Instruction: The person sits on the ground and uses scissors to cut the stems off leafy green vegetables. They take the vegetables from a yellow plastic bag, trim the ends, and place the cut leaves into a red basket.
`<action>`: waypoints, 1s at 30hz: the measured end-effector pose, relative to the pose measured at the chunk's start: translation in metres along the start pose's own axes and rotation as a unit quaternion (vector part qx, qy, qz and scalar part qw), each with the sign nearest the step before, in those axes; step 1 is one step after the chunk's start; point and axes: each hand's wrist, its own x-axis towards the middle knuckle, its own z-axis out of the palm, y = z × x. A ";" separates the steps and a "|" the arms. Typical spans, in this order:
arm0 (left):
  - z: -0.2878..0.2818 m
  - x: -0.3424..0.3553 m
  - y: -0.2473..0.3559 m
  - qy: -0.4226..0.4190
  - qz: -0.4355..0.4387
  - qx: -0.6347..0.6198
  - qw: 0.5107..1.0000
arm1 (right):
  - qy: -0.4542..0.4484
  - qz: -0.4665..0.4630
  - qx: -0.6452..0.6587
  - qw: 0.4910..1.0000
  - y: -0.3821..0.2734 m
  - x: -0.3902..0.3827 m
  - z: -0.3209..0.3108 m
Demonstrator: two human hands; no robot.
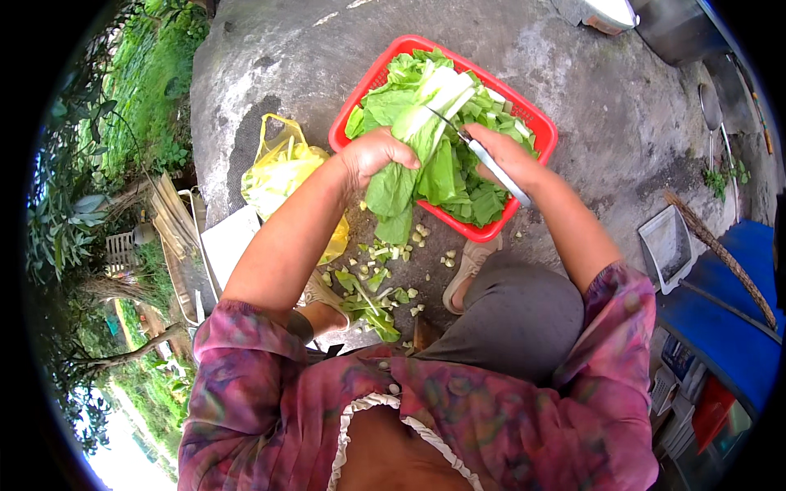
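Observation:
My left hand [378,155] is closed around a bunch of leafy greens [426,135], pale stalks pointing up and away, leaves drooping below the fist. In my right hand [501,154] are scissors with a grey handle [501,173]; their dark blades reach across the stalks from the right. Part of the blades is lost against the greens. Both hands are over the near side of a red plastic basket [542,123], which is heaped with cut leaves and stalk pieces. To the left of my left forearm stands a yellow plastic bag [282,176] with pale yellow-green pieces in it.
Stalk bits and torn leaves [368,303] litter the concrete ground between my feet. A white dustpan [667,245] and a rough stick [720,254] lie to the right, beside a blue sheet [729,303]. Metal containers [675,33] stand at the far right; plants grow along the left.

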 end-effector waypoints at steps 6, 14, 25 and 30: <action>-0.019 0.030 0.010 0.021 -0.083 0.016 0.996 | 0.020 0.065 0.000 0.998 0.038 0.020 0.004; -0.015 0.054 -0.004 0.076 -0.048 0.149 0.985 | 0.048 0.063 0.133 0.988 0.062 0.043 0.023; -0.041 0.070 -0.007 0.079 -0.081 0.250 0.962 | 0.018 0.101 -0.008 0.995 0.046 0.044 0.017; -0.054 0.081 -0.019 0.116 -0.002 0.440 0.891 | 0.015 0.153 0.062 0.986 0.045 0.044 0.019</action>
